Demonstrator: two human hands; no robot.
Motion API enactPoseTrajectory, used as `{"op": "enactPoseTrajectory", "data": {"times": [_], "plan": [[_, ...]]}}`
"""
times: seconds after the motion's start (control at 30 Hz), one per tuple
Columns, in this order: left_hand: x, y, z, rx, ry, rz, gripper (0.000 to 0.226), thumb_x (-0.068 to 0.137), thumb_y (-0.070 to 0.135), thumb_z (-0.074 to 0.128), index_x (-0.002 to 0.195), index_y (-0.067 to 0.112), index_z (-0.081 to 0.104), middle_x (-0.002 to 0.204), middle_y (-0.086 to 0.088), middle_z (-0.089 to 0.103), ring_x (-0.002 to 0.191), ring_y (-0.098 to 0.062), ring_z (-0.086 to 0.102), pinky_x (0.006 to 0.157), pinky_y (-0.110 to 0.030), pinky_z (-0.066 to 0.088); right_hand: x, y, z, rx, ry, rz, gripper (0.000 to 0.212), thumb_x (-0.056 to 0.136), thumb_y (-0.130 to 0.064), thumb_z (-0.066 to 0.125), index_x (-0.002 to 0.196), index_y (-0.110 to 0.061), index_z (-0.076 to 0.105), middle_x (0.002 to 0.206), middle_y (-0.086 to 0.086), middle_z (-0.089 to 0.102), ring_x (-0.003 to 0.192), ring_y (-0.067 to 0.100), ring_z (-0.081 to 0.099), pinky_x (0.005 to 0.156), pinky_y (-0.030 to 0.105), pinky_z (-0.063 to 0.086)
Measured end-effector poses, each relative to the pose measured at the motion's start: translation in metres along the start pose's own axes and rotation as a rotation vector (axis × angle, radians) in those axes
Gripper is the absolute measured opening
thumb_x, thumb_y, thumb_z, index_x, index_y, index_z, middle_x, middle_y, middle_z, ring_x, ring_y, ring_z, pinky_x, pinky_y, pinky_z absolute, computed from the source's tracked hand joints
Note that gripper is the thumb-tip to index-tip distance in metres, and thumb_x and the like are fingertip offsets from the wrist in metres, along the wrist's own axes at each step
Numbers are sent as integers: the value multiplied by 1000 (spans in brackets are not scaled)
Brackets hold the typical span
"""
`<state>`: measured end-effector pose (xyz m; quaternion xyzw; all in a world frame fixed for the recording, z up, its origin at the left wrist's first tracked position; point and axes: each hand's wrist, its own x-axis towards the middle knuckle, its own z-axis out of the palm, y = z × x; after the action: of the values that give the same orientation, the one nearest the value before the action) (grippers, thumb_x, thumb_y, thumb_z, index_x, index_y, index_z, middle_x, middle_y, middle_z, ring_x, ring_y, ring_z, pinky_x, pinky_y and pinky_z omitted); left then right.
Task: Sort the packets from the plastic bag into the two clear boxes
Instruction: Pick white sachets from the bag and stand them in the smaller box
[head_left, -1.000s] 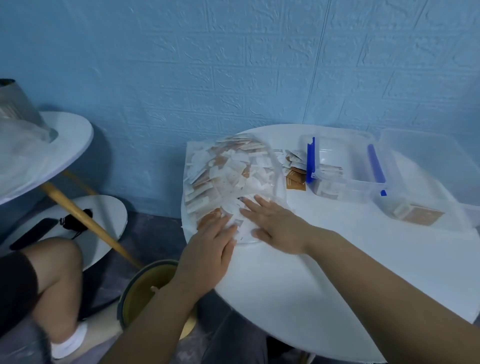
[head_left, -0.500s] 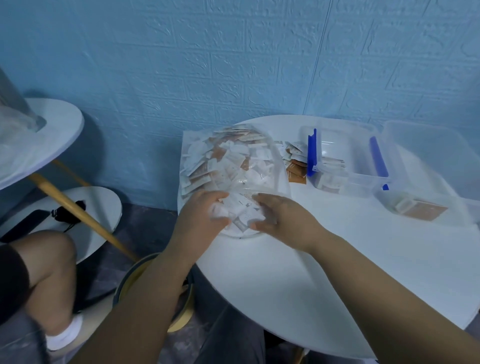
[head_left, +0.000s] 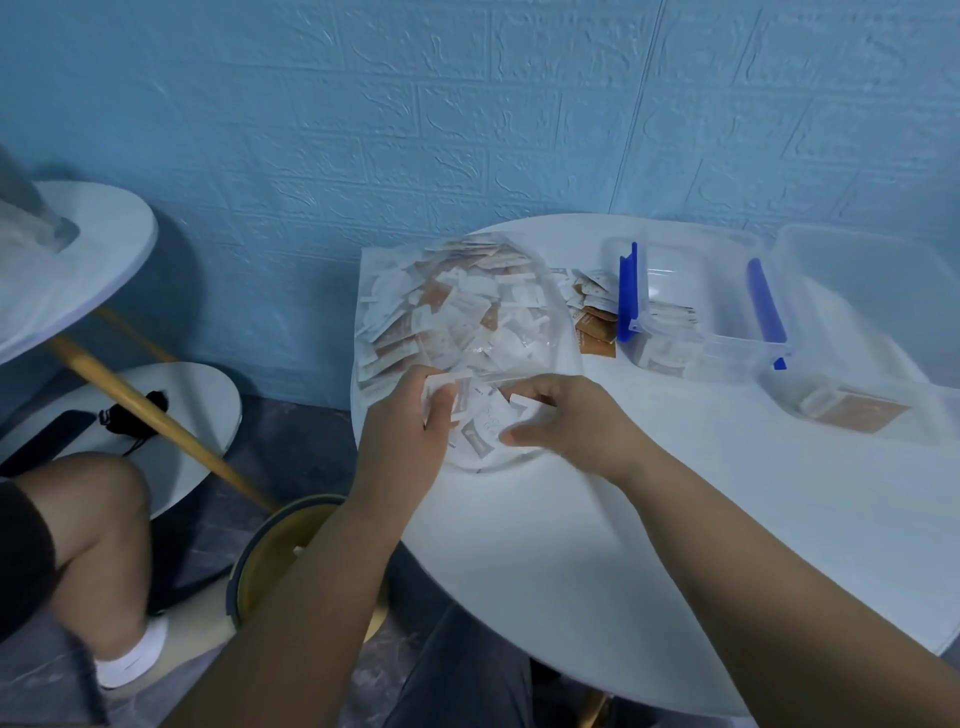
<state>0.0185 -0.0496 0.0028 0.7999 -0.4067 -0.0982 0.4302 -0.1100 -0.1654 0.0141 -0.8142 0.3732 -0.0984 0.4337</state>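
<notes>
**Both hands at the bag's mouth, sorting barely begun**

The plastic bag (head_left: 467, 332) lies flat on the white table (head_left: 623, 545), full of white and brown packets (head_left: 441, 312). At the bag's near end, the left hand (head_left: 402, 436) curls its fingers on the film and the packets bunched there. Just right of it, the right hand (head_left: 566, 421) pinches the same rim between thumb and curled fingers. Whether either hand also holds a single packet cannot be told.

Right of the bag lies a small heap of loose packets (head_left: 592, 317). Beyond that is the blue-clipped clear box (head_left: 696, 312), then the second clear box (head_left: 857, 364). Each holds only a few packets.

The step in hand looks like opening the mouth. Next, one hand should probably keep the film spread while the other takes out one packet, reads its colour, and carries it right to the matching box.
</notes>
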Motion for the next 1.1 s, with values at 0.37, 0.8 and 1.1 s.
{"op": "enactPoseTrajectory", "data": {"times": [0.37, 0.8, 1.1], "plan": [[-10, 20, 6, -644, -57, -329, 16, 97, 31, 43, 100, 28, 59, 114, 3, 61, 101, -15, 61, 81, -39, 56, -12, -9, -15, 424, 53, -88, 25, 72, -3, 76, 92, -14, 65, 90, 19, 69, 76, 23, 64, 77, 36, 49], [-10, 4, -14, -105, 207, -146, 36, 88, 22, 61, 122, 14, 51, 120, -3, 60, 105, -15, 59, 56, -3, 40, -5, 3, 17, -238, 101, -467, 30, 94, -19, 53, 122, -15, 60, 131, 3, 56, 120, 14, 50, 102, 21, 38], [-14, 3, -7, -133, 223, -87, 36, 87, 21, 61, 121, 12, 53, 122, -6, 62, 109, -20, 60, 68, -7, 45, -2, 22, 12, -488, -104, -473, 40, 94, -36, 50, 133, -28, 49, 148, -8, 35, 141, 7, 19, 111, 16, 11]]}}
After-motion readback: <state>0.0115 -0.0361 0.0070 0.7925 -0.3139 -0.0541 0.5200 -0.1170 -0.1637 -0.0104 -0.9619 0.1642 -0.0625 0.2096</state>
